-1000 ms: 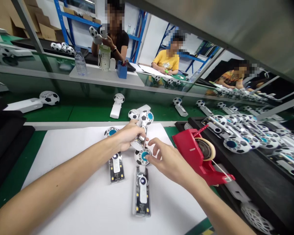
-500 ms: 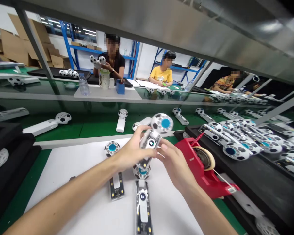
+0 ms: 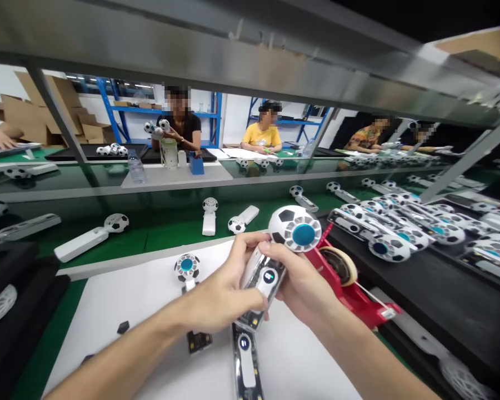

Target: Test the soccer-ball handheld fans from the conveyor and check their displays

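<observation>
Both hands hold a handheld fan (image 3: 278,272) with a soccer-ball head and a clear handle with a lit round display. My left hand (image 3: 216,291) wraps the handle from the left, its thumb across the front below the display. My right hand (image 3: 306,278) grips the upper handle from the right, its thumb near the neck. The ball head tilts up to the right, its blue disc toward me. Beneath the hands, a second fan (image 3: 247,369) lies on the white paper (image 3: 150,355), its display also lit. Another fan (image 3: 186,266) lies left, partly behind my left hand.
A red tape dispenser (image 3: 358,303) stands right of my hands. Beyond it, a black tray (image 3: 433,289) carries many fans. White fans (image 3: 89,239) lie on the green belt (image 3: 166,219) ahead. Small black pieces (image 3: 123,327) lie on the paper. Several co-workers (image 3: 263,133) sit across.
My right hand, earlier loosely beside the handle with fingers apart, now grips the fan. The fan shows larger and lower right, its ball head turned further right. The camera view has shifted.
</observation>
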`<state>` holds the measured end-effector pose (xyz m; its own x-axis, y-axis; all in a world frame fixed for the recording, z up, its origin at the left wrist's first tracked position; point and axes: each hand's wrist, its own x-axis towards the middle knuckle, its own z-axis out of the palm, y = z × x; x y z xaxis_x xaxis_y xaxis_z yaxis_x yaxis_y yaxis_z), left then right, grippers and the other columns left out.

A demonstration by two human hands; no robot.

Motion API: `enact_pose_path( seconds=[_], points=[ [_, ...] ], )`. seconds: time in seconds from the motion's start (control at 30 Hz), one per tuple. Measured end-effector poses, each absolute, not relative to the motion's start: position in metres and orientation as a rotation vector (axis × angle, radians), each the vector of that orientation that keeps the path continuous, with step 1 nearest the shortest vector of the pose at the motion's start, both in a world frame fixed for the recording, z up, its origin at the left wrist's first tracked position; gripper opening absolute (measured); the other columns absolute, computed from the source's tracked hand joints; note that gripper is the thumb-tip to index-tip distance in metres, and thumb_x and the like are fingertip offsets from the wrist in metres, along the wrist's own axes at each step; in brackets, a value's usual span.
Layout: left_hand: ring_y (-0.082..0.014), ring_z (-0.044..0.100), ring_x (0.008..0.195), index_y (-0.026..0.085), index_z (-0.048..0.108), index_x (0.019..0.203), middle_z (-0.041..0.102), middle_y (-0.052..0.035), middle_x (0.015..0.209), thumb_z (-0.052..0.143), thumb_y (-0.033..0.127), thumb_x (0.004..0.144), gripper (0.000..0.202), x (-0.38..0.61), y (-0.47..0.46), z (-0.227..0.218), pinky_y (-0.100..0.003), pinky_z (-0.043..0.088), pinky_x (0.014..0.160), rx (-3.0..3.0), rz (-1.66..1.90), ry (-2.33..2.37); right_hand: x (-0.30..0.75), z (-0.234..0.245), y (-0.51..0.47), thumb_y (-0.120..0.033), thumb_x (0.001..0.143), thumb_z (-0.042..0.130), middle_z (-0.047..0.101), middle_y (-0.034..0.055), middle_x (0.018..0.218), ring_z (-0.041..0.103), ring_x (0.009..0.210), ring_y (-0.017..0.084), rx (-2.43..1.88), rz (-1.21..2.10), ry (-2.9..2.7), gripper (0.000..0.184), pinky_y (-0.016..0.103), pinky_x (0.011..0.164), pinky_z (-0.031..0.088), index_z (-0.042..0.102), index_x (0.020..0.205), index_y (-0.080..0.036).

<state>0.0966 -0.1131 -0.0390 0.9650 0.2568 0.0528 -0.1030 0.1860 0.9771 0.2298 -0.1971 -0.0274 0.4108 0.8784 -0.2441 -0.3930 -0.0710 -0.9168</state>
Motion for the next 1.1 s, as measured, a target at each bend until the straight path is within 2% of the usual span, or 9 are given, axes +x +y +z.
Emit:
enact_pose_path(
  seconds=[0.17, 0.33, 0.47, 0.63, 0.8, 0.87, 0.97, 1.1],
  points=[
    [-0.0133, 0.068, 0.073, 0.036, 0.028, 0.135, 0.045, -0.009, 0.135, 0.061, 0.004, 0.074, 0.076, 0.097, -0.113, -0.038, -0.028, 0.055, 0.062, 1.283, 0.222, 0.092, 0.234, -0.024, -0.198, -0.04, 0.072, 0.078, 0.052, -0.0056, 0.055, 0.047, 0.043, 0.008, -1.238, 1.151, -0.62, 0.029, 0.016, 0.031, 0.028, 0.063, 0.084, -0.018],
    [-0.0152, 0.068, 0.071, 0.033, 0.024, 0.135, 0.054, -0.0086, 0.122, 0.06, 0.004, 0.075, 0.076, 0.1, -0.115, -0.037, -0.029, 0.055, 0.06, 1.22, 0.192, 0.051, 0.236, -0.022, -0.199, -0.043, 0.071, 0.077, 0.055, -0.0037, 0.057, 0.048, 0.042, 0.009, -1.287, 1.206, -0.645, 0.032, 0.018, 0.031, 0.026, 0.066, 0.086, -0.017],
    [-0.0144, 0.062, 0.083, 0.034, 0.028, 0.136, 0.046, -0.0082, 0.131, 0.059, 0.006, 0.077, 0.072, 0.094, -0.114, -0.036, -0.029, 0.052, 0.068, 1.425, 0.22, 0.159, 0.235, -0.022, -0.198, -0.041, 0.068, 0.08, 0.055, -0.0035, 0.059, 0.049, 0.047, 0.008, -1.267, 1.201, -0.61, 0.031, 0.018, 0.034, 0.028, 0.066, 0.081, -0.017],
    [-0.0132, 0.054, 0.084, 0.037, 0.026, 0.142, 0.044, -0.0053, 0.132, 0.056, 0.007, 0.08, 0.075, 0.088, -0.114, -0.032, -0.029, 0.047, 0.072, 1.668, 0.233, 0.193, 0.235, -0.026, -0.201, -0.04, 0.067, 0.083, 0.056, -0.0031, 0.061, 0.051, 0.053, 0.01, -1.163, 1.218, -0.66, 0.03, 0.02, 0.04, 0.035, 0.065, 0.075, -0.017],
    [-0.0201, 0.052, 0.107, 0.037, 0.02, 0.146, 0.04, -0.0057, 0.135, 0.053, 0.006, 0.083, 0.077, 0.085, -0.119, -0.03, -0.034, 0.046, 0.089, 1.825, 0.247, 0.16, 0.237, -0.027, -0.208, -0.036, 0.067, 0.082, 0.056, -0.0026, 0.062, 0.051, 0.055, 0.011, -1.086, 1.264, -0.651, 0.026, 0.021, 0.043, 0.036, 0.066, 0.075, -0.017],
    [-0.024, 0.048, 0.12, 0.038, 0.017, 0.147, 0.035, -0.006, 0.143, 0.053, 0.007, 0.085, 0.078, 0.084, -0.121, -0.032, -0.036, 0.045, 0.096, 1.87, 0.233, 0.162, 0.237, -0.028, -0.21, -0.032, 0.067, 0.081, 0.057, -0.0023, 0.063, 0.051, 0.055, 0.011, -1.041, 1.289, -0.643, 0.022, 0.021, 0.045, 0.037, 0.067, 0.075, -0.016],
    [-0.0278, 0.029, 0.142, 0.042, 0.012, 0.149, 0.021, -0.0044, 0.157, 0.052, 0.01, 0.09, 0.078, 0.083, -0.125, -0.039, -0.042, 0.036, 0.112, 1.915, 0.243, 0.168, 0.237, -0.029, -0.214, -0.028, 0.064, 0.08, 0.064, -0.0002, 0.073, 0.056, 0.063, 0.012, -0.983, 1.306, -0.638, 0.02, 0.022, 0.056, 0.043, 0.071, 0.077, -0.016],
    [-0.0265, 0.02, 0.149, 0.047, 0.007, 0.148, 0.014, -0.0021, 0.161, 0.051, 0.005, 0.088, 0.086, 0.092, -0.137, -0.036, -0.045, 0.029, 0.118, 2.032, 0.308, 0.051, 0.249, -0.03, -0.229, -0.03, 0.065, 0.078, 0.069, 0.0027, 0.086, 0.063, 0.077, 0.019, -0.942, 1.157, -0.891, 0.018, 0.033, 0.077, 0.051, 0.076, 0.082, -0.022]
  ],
)
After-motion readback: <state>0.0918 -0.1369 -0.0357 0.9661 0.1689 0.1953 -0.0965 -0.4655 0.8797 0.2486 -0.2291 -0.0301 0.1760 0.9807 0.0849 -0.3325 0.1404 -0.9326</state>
